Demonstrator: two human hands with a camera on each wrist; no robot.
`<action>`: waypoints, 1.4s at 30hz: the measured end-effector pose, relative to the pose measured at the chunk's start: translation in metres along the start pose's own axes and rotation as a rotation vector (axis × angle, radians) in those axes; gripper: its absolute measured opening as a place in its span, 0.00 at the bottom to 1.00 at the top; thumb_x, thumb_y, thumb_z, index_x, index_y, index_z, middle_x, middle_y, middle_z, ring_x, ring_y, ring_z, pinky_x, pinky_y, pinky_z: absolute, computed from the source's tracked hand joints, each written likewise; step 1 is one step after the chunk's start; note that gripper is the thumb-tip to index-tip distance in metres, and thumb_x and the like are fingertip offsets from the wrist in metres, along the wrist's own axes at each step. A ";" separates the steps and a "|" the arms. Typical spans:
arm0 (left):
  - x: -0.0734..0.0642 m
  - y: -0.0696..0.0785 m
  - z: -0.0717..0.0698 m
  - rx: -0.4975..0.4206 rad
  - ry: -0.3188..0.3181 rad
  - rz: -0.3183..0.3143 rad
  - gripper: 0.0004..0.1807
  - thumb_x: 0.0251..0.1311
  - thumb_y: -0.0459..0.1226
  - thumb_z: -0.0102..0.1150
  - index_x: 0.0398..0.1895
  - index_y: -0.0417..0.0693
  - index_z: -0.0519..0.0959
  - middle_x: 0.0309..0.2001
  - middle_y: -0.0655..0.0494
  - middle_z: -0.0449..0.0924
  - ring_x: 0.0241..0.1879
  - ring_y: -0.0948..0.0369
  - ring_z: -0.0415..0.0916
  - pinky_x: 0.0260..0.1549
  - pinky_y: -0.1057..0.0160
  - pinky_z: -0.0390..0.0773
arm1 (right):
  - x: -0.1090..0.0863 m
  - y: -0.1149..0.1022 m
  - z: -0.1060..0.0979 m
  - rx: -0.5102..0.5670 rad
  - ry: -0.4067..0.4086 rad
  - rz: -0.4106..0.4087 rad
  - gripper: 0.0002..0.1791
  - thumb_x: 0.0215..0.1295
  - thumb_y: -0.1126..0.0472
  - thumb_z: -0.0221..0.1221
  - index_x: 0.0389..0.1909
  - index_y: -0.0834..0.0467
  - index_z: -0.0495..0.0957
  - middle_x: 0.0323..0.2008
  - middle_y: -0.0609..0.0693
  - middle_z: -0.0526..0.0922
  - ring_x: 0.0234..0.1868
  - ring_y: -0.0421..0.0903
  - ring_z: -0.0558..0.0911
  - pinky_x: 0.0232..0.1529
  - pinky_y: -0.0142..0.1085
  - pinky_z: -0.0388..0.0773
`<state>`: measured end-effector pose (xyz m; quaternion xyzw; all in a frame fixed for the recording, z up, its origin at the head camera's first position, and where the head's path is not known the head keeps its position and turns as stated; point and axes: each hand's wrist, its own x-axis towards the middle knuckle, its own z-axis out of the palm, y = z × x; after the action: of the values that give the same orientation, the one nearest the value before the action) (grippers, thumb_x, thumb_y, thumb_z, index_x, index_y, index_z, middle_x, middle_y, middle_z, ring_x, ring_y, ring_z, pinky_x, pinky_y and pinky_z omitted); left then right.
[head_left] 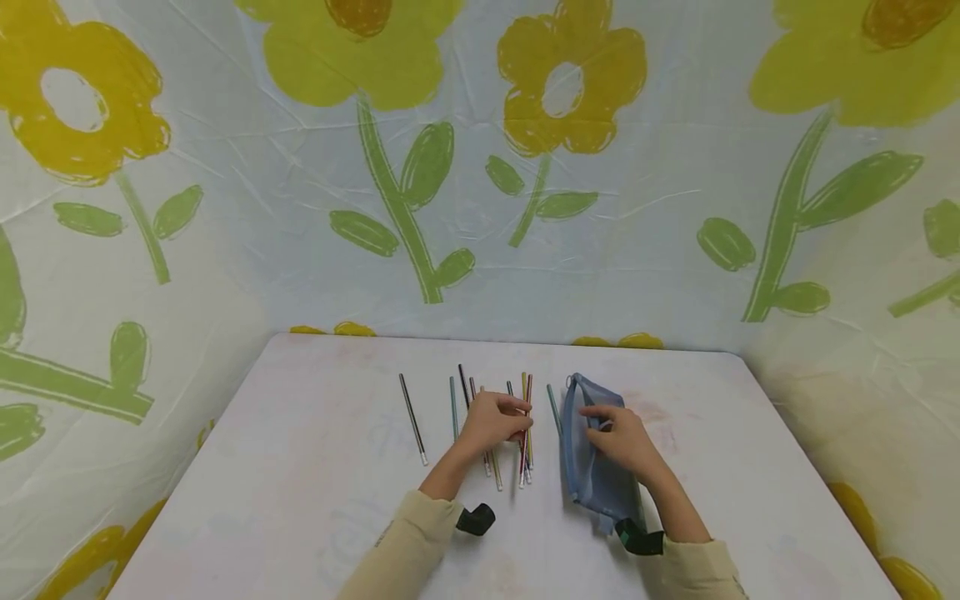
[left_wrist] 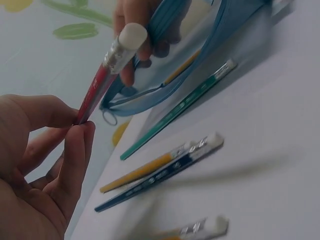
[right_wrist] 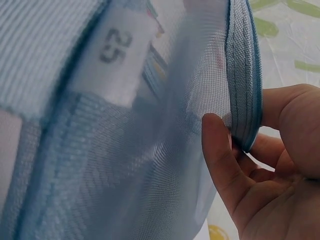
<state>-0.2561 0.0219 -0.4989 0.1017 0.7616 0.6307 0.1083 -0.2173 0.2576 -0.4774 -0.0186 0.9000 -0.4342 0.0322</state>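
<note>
My left hand (left_wrist: 40, 165) pinched the red eraser-tipped pencil (left_wrist: 107, 72); my right hand (right_wrist: 265, 165) held the blue mesh pouch (right_wrist: 125, 150) mouth wide, so I aimed carefully.

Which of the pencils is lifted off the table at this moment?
The red pencil, pinched by the left hand; its white eraser end points up, while the other pencils lie flat on the table.

Bright, even, soft light in the head view, faint shadows, wide-angle bending toward the edges, left wrist view dim and blurred at 6 o'clock, right wrist view close, soft-focused
</note>
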 end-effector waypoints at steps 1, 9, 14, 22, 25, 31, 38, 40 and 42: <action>0.001 0.000 0.004 -0.001 -0.004 0.002 0.12 0.53 0.32 0.68 0.42 0.37 0.85 0.27 0.57 0.84 0.20 0.62 0.81 0.23 0.61 0.81 | 0.000 0.000 0.000 -0.004 0.002 0.001 0.20 0.60 0.71 0.57 0.55 0.68 0.77 0.45 0.63 0.80 0.26 0.45 0.78 0.25 0.37 0.78; 0.004 0.003 0.030 -0.043 -0.034 -0.036 0.11 0.53 0.30 0.68 0.40 0.37 0.86 0.25 0.57 0.84 0.19 0.63 0.80 0.22 0.63 0.81 | 0.003 0.001 0.002 -0.013 0.014 -0.008 0.19 0.60 0.71 0.59 0.54 0.67 0.78 0.41 0.61 0.81 0.24 0.45 0.78 0.24 0.38 0.77; 0.003 0.004 0.038 -0.064 -0.060 -0.027 0.10 0.54 0.30 0.68 0.40 0.38 0.86 0.26 0.56 0.84 0.19 0.61 0.80 0.22 0.61 0.82 | 0.003 0.004 0.003 0.002 0.011 -0.003 0.20 0.59 0.71 0.58 0.54 0.67 0.78 0.41 0.62 0.82 0.24 0.45 0.79 0.24 0.38 0.78; 0.009 0.004 0.047 -0.068 -0.080 -0.025 0.11 0.54 0.30 0.67 0.41 0.39 0.86 0.27 0.57 0.84 0.21 0.60 0.82 0.24 0.59 0.83 | 0.000 0.005 0.002 0.010 0.023 -0.010 0.19 0.58 0.71 0.59 0.52 0.67 0.79 0.40 0.62 0.82 0.23 0.45 0.79 0.23 0.37 0.77; 0.012 0.005 0.051 -0.068 -0.088 -0.009 0.10 0.53 0.29 0.67 0.40 0.40 0.86 0.26 0.57 0.84 0.20 0.60 0.81 0.24 0.59 0.83 | 0.000 0.006 0.002 0.026 0.028 -0.022 0.19 0.58 0.71 0.59 0.52 0.66 0.79 0.38 0.60 0.82 0.22 0.45 0.79 0.23 0.37 0.77; 0.015 0.004 0.058 -0.057 -0.101 -0.010 0.07 0.53 0.29 0.69 0.36 0.43 0.87 0.23 0.57 0.83 0.18 0.63 0.79 0.19 0.66 0.79 | 0.000 0.006 0.001 0.044 0.012 -0.038 0.18 0.59 0.71 0.59 0.52 0.66 0.79 0.35 0.58 0.83 0.21 0.45 0.79 0.22 0.37 0.76; 0.018 0.001 0.066 -0.026 -0.066 0.028 0.07 0.52 0.29 0.69 0.36 0.43 0.87 0.22 0.59 0.82 0.18 0.64 0.79 0.19 0.67 0.78 | 0.000 0.006 0.001 0.031 0.025 -0.010 0.17 0.59 0.71 0.59 0.50 0.65 0.79 0.40 0.59 0.82 0.24 0.46 0.79 0.24 0.37 0.76; 0.019 0.000 0.068 -0.004 -0.039 0.036 0.07 0.52 0.30 0.69 0.36 0.43 0.87 0.22 0.60 0.82 0.18 0.64 0.79 0.18 0.67 0.78 | 0.000 0.006 0.001 0.027 0.030 -0.003 0.16 0.59 0.71 0.59 0.49 0.65 0.79 0.41 0.59 0.81 0.24 0.46 0.79 0.25 0.37 0.77; 0.020 0.000 0.069 0.014 -0.016 0.043 0.06 0.52 0.30 0.70 0.35 0.43 0.87 0.21 0.61 0.82 0.18 0.65 0.79 0.19 0.68 0.79 | 0.001 0.005 0.001 0.019 0.029 -0.009 0.16 0.59 0.71 0.59 0.49 0.66 0.79 0.42 0.60 0.81 0.24 0.46 0.79 0.25 0.37 0.77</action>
<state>-0.2547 0.0929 -0.5117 0.1239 0.7627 0.6268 0.1003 -0.2178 0.2604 -0.4822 -0.0159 0.8961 -0.4432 0.0174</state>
